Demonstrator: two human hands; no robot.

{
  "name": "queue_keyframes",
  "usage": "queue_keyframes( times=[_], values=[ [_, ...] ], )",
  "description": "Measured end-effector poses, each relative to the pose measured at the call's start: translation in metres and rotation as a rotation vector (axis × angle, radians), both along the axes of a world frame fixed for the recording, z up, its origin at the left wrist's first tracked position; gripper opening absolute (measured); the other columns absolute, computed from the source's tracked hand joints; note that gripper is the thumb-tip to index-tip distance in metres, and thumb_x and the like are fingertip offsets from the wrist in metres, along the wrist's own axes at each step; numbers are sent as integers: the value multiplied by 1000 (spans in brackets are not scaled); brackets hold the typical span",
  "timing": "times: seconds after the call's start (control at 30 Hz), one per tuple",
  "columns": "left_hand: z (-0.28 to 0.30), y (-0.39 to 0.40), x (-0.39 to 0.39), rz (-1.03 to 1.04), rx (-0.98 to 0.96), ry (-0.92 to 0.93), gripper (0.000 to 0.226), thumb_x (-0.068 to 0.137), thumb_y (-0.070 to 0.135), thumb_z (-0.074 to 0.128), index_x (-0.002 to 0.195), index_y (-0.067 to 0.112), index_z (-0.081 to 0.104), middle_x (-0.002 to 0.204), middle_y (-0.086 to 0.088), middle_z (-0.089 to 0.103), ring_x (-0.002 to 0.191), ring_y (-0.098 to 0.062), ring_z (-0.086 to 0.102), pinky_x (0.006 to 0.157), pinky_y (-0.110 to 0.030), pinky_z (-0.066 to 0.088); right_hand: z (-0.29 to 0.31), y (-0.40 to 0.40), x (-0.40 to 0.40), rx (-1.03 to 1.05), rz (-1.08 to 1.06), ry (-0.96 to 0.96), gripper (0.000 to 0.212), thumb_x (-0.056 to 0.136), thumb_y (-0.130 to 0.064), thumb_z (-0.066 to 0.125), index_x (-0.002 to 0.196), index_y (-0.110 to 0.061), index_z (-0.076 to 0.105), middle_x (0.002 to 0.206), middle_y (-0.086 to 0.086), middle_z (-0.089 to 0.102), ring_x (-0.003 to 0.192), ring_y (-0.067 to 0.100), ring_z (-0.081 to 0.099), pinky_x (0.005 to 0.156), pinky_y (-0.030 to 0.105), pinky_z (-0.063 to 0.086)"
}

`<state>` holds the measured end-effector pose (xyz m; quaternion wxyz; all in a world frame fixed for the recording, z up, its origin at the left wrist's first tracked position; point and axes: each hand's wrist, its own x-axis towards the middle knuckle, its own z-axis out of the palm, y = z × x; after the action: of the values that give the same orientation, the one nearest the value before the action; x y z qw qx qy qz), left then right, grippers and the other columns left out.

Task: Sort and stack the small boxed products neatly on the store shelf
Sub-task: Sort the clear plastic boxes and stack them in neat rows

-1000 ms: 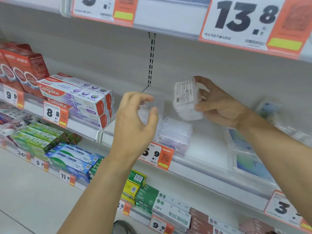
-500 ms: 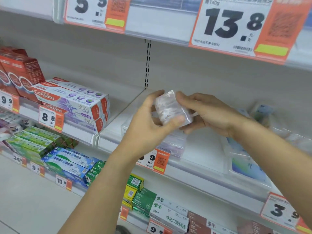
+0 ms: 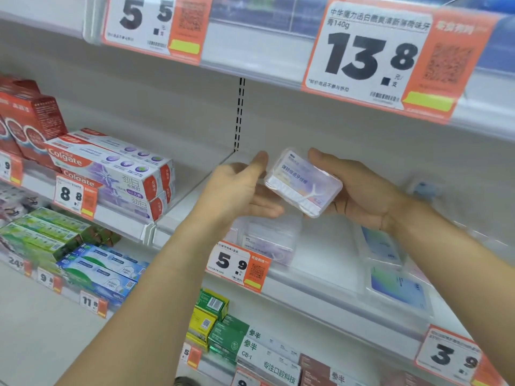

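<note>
A small clear plastic floss-pick box [image 3: 302, 183] with a white and purple label is held face up above the white shelf [image 3: 320, 277]. My right hand [image 3: 362, 193] cups it from the right and underneath. My left hand [image 3: 239, 190] touches its left end, thumb on the top corner and fingers below. Under my hands, more of the same clear boxes [image 3: 267, 240] are stacked on the shelf behind the 5.9 price tag [image 3: 238, 264].
Colgate toothpaste cartons [image 3: 111, 174] are stacked on the shelf to the left, with red cartons [image 3: 25, 121] beyond them. Clear packs with blue cards [image 3: 395, 280] lie to the right. An upper shelf edge with a 13.8 tag [image 3: 373, 57] overhangs. Lower shelves hold green and blue boxes [image 3: 217, 324].
My right hand brought the box down and turned it from upright to label-up. My left hand came off the shelf stack and took hold of the box's left end.
</note>
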<state>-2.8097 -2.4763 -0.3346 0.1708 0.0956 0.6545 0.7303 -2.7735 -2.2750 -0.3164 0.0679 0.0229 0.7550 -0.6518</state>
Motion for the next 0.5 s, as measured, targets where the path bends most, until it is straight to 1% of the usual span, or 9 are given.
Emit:
queue_keyframes(
  times=[0.1,0.13,0.2,0.27,0.3,0.33,0.4,0.47,0.5],
  values=[
    [0,-21,-29,202,-337,267,29,95,34,55,89,8,66,71,-7,75,45,-25,63,45,-27,51,-1,2,-14,-36,-146,10,63,66,-56,71,111,-11,72,105,12,75,85,26,71,67,37,58],
    [-1,-27,-42,283,-457,366,25,92,30,57,84,10,67,71,-6,75,47,-24,63,46,-26,51,-3,4,-20,-34,-206,20,69,64,-56,75,115,-10,70,107,14,74,87,28,72,67,38,59],
    [-2,-33,-67,381,-693,486,21,88,27,60,83,9,71,84,-9,75,71,-29,69,64,-30,56,-10,7,-33,-3,-350,40,80,58,-54,86,121,-10,62,115,15,70,91,31,72,64,41,59],
    [0,-26,-82,280,-991,481,31,89,31,61,100,4,71,106,-14,71,99,-31,65,85,-31,52,-22,9,-44,56,-463,26,89,47,-54,91,120,-16,57,120,13,64,92,29,72,59,44,60],
    [0,-22,-89,196,-1074,439,42,89,38,63,113,4,66,119,-14,67,111,-30,61,93,-30,47,-29,11,-48,92,-484,19,91,41,-56,91,116,-18,56,122,12,61,92,28,71,58,46,60],
    [-2,-18,-95,100,-1083,387,57,85,47,65,126,7,59,131,-10,59,121,-27,55,98,-28,42,-35,13,-52,140,-487,10,92,37,-57,92,113,-21,56,122,11,59,91,27,71,57,48,60],
    [-7,-12,-106,-66,-1009,313,87,73,62,71,144,21,40,148,1,43,134,-19,44,103,-27,34,-44,14,-55,260,-456,-4,85,39,-60,91,108,-23,58,117,10,59,88,25,71,57,48,61],
    [-12,-7,-117,-216,-1059,337,99,67,69,72,148,31,31,153,5,35,135,-19,42,104,-27,32,-51,15,-58,385,-404,-11,75,41,-64,88,99,-25,60,108,11,65,86,24,71,59,46,62],
    [-14,-5,-121,-261,-1097,349,99,65,71,71,148,32,32,152,5,36,132,-20,46,102,-27,34,-53,14,-60,447,-374,-20,72,43,-65,87,96,-25,61,103,11,67,84,23,71,61,45,63]
  ],
)
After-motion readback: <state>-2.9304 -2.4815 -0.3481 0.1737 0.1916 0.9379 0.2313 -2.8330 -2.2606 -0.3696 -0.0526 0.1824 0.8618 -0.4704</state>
